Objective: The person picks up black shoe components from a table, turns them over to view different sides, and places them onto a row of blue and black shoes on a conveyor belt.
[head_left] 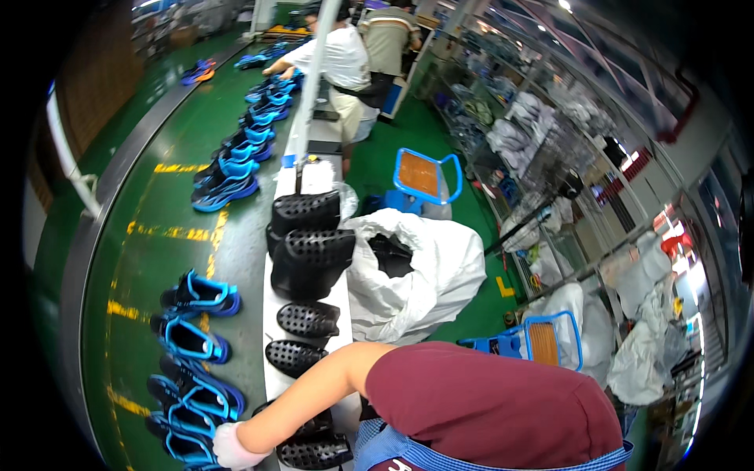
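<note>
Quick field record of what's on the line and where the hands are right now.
setting: green conveyor belt beside a white ledge
left hand: not in view
right hand: gloved right hand reaching across to the blue-and-black shoes at the belt's near end
on ledge: perforated black soles, flat and stacked
beside ledge: open white sack
others: two people working farther up the line

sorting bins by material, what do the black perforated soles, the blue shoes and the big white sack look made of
Black perforated soles: likely moulded rubber or foam, matte, with regular rows of holes. Blue and black shoes: probably synthetic fabric uppers with glossy blue trim; too small to be sure. Big white sack: thin, soft plastic or woven poly, judging by its crumpled, slightly shiny folds.
</note>
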Tool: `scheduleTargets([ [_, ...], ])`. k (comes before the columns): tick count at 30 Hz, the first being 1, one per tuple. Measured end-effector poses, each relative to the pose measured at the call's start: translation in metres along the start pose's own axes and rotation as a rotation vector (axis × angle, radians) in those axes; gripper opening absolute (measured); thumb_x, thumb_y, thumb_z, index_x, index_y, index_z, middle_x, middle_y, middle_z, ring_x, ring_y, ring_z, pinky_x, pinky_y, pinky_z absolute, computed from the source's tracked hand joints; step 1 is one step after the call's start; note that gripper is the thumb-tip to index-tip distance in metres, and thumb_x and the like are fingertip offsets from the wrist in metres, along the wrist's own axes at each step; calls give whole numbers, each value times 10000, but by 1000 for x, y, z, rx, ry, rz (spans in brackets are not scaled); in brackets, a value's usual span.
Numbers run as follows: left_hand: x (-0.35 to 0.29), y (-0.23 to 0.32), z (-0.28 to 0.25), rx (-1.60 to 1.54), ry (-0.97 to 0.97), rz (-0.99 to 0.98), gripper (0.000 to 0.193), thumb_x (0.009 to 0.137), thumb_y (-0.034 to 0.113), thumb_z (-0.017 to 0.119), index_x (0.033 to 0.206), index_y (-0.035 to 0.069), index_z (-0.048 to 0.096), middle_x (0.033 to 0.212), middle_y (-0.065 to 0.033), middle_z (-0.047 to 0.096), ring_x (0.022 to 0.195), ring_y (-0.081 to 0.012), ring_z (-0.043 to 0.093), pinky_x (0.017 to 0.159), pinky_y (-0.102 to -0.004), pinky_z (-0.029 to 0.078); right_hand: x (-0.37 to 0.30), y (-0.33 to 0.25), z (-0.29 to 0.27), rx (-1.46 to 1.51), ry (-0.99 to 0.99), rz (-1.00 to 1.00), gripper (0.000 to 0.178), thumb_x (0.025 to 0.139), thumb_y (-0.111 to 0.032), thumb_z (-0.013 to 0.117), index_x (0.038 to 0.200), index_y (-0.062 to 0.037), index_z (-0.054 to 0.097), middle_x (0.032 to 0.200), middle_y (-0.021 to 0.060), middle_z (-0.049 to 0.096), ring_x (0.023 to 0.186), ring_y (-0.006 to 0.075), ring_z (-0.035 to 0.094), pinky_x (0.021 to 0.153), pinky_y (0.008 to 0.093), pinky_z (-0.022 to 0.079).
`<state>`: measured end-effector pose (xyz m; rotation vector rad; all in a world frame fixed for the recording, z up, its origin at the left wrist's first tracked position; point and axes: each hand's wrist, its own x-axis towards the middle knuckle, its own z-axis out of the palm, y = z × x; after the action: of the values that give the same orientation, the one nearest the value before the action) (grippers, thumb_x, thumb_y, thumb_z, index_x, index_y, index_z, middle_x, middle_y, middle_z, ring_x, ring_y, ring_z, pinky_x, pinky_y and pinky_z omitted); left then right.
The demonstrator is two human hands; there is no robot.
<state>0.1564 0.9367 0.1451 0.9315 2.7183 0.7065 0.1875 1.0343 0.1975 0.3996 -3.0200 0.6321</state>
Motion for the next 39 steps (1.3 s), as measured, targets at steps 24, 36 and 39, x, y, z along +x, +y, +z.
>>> scheduleTargets([
  [24,40,117,62,57,-210,263,381,941,278,549,1198,-3,569,1245,-177,541,1108,-298,549,905,-383,465,-243,78,-34,-126,509,792,269,639,-265,725,803,-75,628,887,62,585,886,242,536,791,368,429],
  [36,36,89,50,51,-119,153,386,923,301,589,1138,-19,609,1187,-185,563,1049,-309,572,856,-386,488,-282,79,-49,-157,441,860,326,647,-207,730,931,-87,624,1037,51,575,1022,243,526,853,360,444],
  [39,30,68,37,71,-49,94,388,919,307,599,1123,-22,619,1172,-187,568,1034,-312,578,843,-387,494,-288,85,-50,-123,428,832,294,693,-161,669,972,-86,610,1058,65,573,1003,250,538,839,361,451],
])
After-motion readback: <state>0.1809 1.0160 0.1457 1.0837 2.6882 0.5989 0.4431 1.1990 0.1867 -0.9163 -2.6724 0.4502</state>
